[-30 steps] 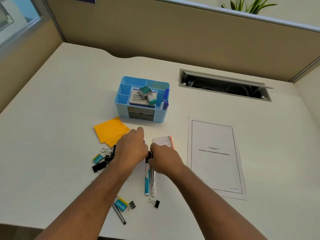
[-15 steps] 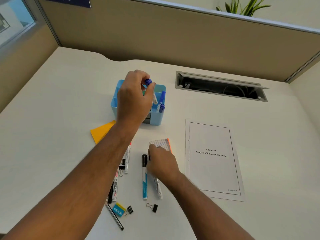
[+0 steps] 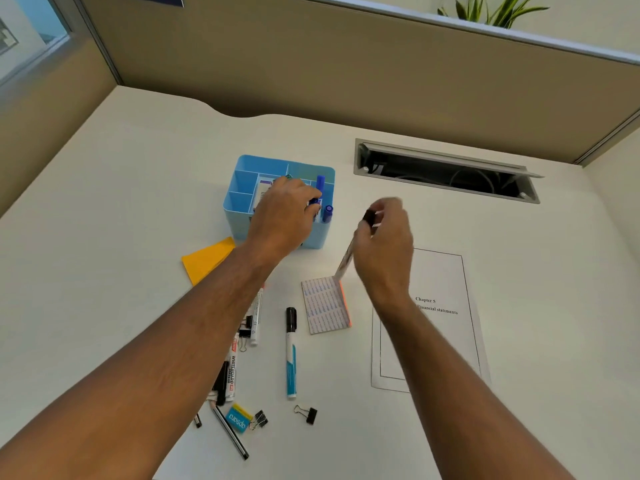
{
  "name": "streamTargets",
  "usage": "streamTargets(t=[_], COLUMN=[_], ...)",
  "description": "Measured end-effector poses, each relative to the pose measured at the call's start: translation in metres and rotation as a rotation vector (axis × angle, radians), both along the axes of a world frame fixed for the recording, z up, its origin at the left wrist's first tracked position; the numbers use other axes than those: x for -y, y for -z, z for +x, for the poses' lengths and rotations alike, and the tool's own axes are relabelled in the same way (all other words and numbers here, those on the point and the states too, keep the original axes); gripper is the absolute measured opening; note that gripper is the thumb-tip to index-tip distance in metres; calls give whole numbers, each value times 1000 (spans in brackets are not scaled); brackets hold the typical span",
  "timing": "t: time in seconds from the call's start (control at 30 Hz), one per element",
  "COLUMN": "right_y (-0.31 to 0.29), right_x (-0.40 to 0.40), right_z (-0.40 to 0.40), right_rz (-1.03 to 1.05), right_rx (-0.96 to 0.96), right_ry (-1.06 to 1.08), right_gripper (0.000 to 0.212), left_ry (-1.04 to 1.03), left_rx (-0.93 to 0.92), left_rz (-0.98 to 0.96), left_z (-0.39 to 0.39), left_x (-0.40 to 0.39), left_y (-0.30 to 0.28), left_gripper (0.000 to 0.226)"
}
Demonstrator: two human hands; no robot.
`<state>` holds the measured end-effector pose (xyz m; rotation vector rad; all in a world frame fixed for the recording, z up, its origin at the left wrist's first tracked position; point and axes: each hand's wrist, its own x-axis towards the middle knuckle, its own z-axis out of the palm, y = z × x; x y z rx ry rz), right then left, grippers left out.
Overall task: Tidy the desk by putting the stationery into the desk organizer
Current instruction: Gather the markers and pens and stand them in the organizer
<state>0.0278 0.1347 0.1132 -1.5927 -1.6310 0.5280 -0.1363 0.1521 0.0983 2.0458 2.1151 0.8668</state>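
The light blue desk organizer [image 3: 242, 188] stands mid-desk with two blue-capped markers [image 3: 320, 184] upright in its right compartment. My left hand [image 3: 284, 216] hovers over the organizer's front, pinching a blue-capped marker [image 3: 314, 201] that points down into that compartment. My right hand [image 3: 384, 244] is raised to the organizer's right and grips a black-capped white marker [image 3: 346, 259], cap end up. On the desk lie a teal-and-white marker [image 3: 291, 355], a red whiteboard marker [image 3: 232, 372], a white marker [image 3: 257, 313], a black pen [image 3: 230, 433], an eraser [image 3: 238, 418], binder clips [image 3: 306, 414], orange sticky notes [image 3: 207, 259] and a sticky-flag pad [image 3: 325, 306].
A printed sheet [image 3: 446, 306] lies on the right of the desk. An open cable slot [image 3: 446, 171] sits at the back right. Tan partition walls [image 3: 346, 71] close off the back and left. My left forearm hides part of the clutter.
My left hand lowered its blue-capped marker into the organizer's right compartment. My right hand lifted a black-capped marker off the desk and carried it up and right.
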Motion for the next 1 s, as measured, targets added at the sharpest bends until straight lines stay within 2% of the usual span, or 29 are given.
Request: streamTargets(t=[0.17,0.3,0.4,0.47,0.53,0.6,0.7,0.83,0.9,1.0], right_y=[-19,-21,-15,-8,0,8,19,36,45,58], right_x=[-25,-34,-34,-32,-31,-30,-19,20,41,67], right_z=[-11,-25,-33,-34,-34,-33,-30,-27,-25,-27], right_rz=[349,398,337,266,198,162,178,148,4,-288], right_rx=[-106,-139,-118,-80,-9,77,147,168,274,480], right_ry=[22,-38,-167,-244,-295,-309,-261,-262,-347,-500], right_gripper=[22,22,20,19,18,19,27,20,15,28], left_ry=[43,-62,-229,-308,-320,-301,-302,-292,-288,-282], left_rx=[23,174,306,318,242,152,41,-53,-85,-130], left_rz=[63,160,129,-68,-308,-450,-492,-514,-526,-546], left_z=[-7,-15,-21,-26,-29,-30,-27,-23,-22,-20], left_x=[10,28,50,62,71,77,80,79,76,72], left_y=[1,3,12,28,46,58,64,65,66,67], left_gripper=[34,28,14,10,20,33,36,33,30,28])
